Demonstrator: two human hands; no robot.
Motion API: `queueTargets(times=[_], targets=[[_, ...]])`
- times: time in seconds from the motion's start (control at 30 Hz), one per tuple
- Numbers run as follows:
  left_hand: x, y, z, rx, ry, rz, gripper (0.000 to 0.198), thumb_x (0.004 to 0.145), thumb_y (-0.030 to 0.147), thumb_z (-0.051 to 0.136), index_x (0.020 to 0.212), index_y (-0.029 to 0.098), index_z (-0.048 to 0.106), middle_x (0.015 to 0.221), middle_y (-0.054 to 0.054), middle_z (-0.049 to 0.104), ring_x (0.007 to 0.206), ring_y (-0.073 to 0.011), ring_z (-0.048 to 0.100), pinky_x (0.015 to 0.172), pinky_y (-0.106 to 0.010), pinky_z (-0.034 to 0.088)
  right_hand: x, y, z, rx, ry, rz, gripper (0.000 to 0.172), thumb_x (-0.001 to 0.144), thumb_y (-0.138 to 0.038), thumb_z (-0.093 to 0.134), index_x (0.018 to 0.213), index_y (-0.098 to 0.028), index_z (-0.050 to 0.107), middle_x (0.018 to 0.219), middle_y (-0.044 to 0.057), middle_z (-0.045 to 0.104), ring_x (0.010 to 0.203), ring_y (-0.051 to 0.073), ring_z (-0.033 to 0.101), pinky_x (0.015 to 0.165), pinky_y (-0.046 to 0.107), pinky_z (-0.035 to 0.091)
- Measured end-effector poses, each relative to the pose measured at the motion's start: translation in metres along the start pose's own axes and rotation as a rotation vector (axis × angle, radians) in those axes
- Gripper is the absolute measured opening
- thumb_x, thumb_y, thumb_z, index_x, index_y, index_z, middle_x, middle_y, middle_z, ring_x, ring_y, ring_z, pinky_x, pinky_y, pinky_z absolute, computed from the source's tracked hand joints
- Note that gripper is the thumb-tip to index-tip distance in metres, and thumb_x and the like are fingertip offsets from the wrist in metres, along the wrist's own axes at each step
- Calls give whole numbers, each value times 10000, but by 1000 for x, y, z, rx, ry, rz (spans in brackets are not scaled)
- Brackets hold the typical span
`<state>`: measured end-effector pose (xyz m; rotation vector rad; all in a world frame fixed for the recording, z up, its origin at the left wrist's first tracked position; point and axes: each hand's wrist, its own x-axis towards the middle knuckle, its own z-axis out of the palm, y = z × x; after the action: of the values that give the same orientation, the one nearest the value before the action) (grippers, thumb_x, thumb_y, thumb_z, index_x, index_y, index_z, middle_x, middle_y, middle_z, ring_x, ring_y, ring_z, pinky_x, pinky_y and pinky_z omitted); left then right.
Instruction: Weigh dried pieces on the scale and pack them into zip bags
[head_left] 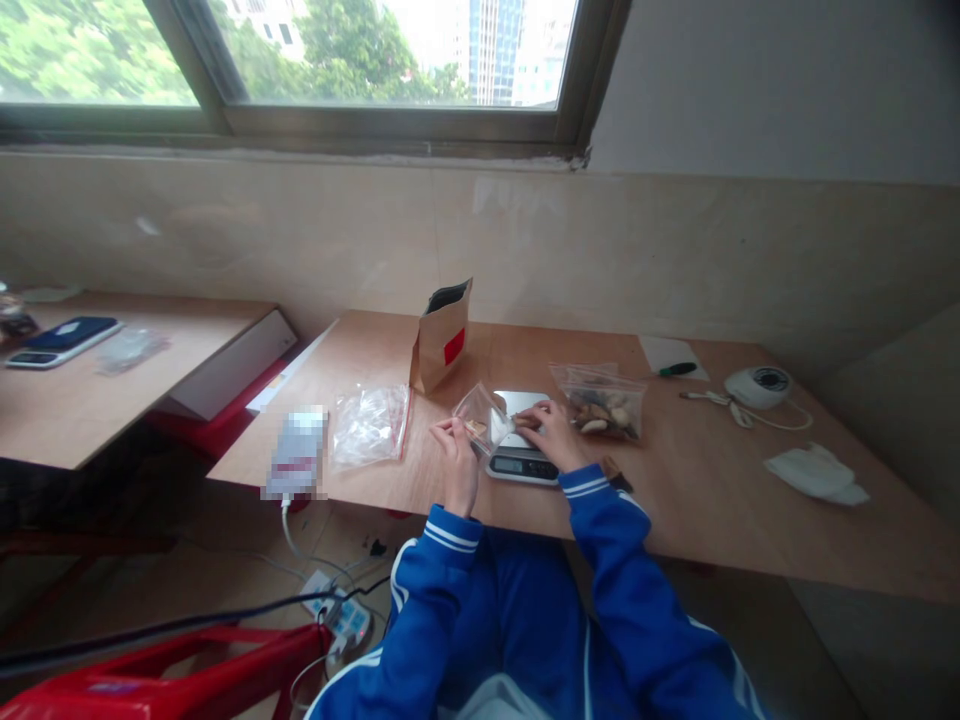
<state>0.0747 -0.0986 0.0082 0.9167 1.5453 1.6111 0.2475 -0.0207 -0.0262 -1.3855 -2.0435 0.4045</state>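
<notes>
My left hand (457, 455) pinches the edge of a small clear plastic bag (484, 418), which is tilted with its mouth facing right. Some light brown bits show inside it. Fingers of my right hand (556, 435) close round a brown piece (526, 420) beside the bag's mouth; its exact kind cannot be made out. Both hands are above a digital kitchen scale (517, 468) with a metal plate and a dark display. Just right of my right hand lies a clear zip bag (609, 408) filled with brown and pale lumps, perhaps dried mushrooms.
Behind the scale stands a brown paper pouch (442, 340), its top open. Left are a pack of clear bags (371, 425) and a cabled phone-like device (296, 455). Rightward lie a green-handled tool (677, 369), a white corded device (757, 387) and a crumpled white tissue (816, 473).
</notes>
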Motion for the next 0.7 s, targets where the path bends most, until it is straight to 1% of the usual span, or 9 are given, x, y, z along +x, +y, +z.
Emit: queueTargets(times=[0.17,0.23,0.3,0.37,0.4,0.47,0.53,0.6,0.7], targets=[[-2,0,-2,-29,-6,-31,279,945,491,306,927,215,341,1225,-152,576,1066,-177,598,884,-340,464,-5,-5,0,117,92,60,201,772,-376,666,870,-202,694,984,81,482,956,269,578,922,461,471],[-2,0,-2,-34,1,-40,277,944,490,309,934,216,344,1204,-145,586,1027,-172,612,847,-327,477,-6,-9,-2,193,129,94,244,769,-424,656,853,-198,690,955,77,499,916,256,596,876,446,499],[-2,1,-2,-20,2,-61,293,941,498,307,964,211,358,1160,-136,599,913,-161,633,793,-321,487,-4,-17,-8,299,176,130,322,756,-489,652,857,-186,688,938,87,536,887,251,605,800,424,526],[-2,0,-1,-1,1,-76,332,936,518,304,1008,202,380,1121,-130,602,820,-154,630,754,-324,491,0,-30,-17,441,221,168,395,735,-531,662,893,-170,678,950,104,586,880,245,613,754,398,537],[-2,0,0,3,3,-78,352,933,527,304,1026,199,388,1106,-128,601,815,-157,626,755,-329,490,2,-38,-22,517,232,190,417,727,-537,670,916,-165,668,958,108,610,875,237,618,748,388,537],[-2,-2,2,-3,7,-71,376,928,543,304,1043,196,392,1104,-124,595,858,-166,622,784,-341,488,8,-55,-31,645,223,226,435,705,-524,695,948,-167,641,961,101,646,856,216,623,740,365,537],[-2,-4,4,-6,13,-58,385,927,551,299,1040,197,397,1126,-125,583,911,-173,614,825,-351,480,12,-72,-35,706,183,250,434,678,-496,722,948,-172,618,947,89,661,834,200,623,693,331,536],[-2,-4,6,10,24,-42,391,926,555,296,1029,195,410,1133,-126,570,920,-172,608,842,-349,473,14,-86,-35,683,152,252,423,658,-455,740,944,-176,603,927,79,662,822,195,623,659,312,532],[-3,-3,7,2,4,-49,393,922,560,303,1039,200,408,1081,-113,574,822,-159,613,769,-329,493,13,-101,-28,591,123,227,421,654,-402,747,980,-186,592,933,72,659,850,204,630,700,327,532]])
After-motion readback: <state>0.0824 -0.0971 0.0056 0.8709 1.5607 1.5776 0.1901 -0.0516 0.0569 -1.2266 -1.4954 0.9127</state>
